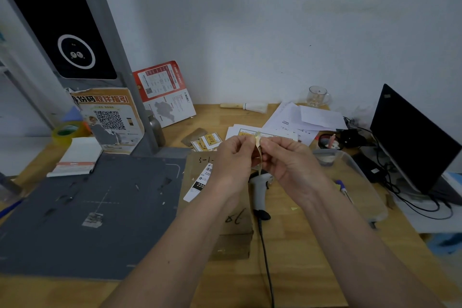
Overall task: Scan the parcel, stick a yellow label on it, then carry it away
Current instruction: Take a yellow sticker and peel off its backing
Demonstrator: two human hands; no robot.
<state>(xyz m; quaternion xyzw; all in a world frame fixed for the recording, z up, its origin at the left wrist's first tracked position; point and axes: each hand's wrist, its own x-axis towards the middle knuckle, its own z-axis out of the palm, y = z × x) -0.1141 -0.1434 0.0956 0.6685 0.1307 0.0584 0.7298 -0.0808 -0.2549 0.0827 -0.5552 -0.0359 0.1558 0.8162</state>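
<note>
While pinching a yellow label, both hands above the parcel.

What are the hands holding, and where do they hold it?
Both hands, left and right, pinch a yellow label at its top end with their fingertips, above the cardboard parcel.

We saw both hands raised over the bench, the left hand and the right hand pinching a thin yellow label between their fingertips, its strip hanging down between them. Below them lay the brown cardboard parcel, with a white shipping slip and handwriting on top. A corded white scanner lay just beside the parcel's right edge. More yellow labels lay behind the parcel.
</note>
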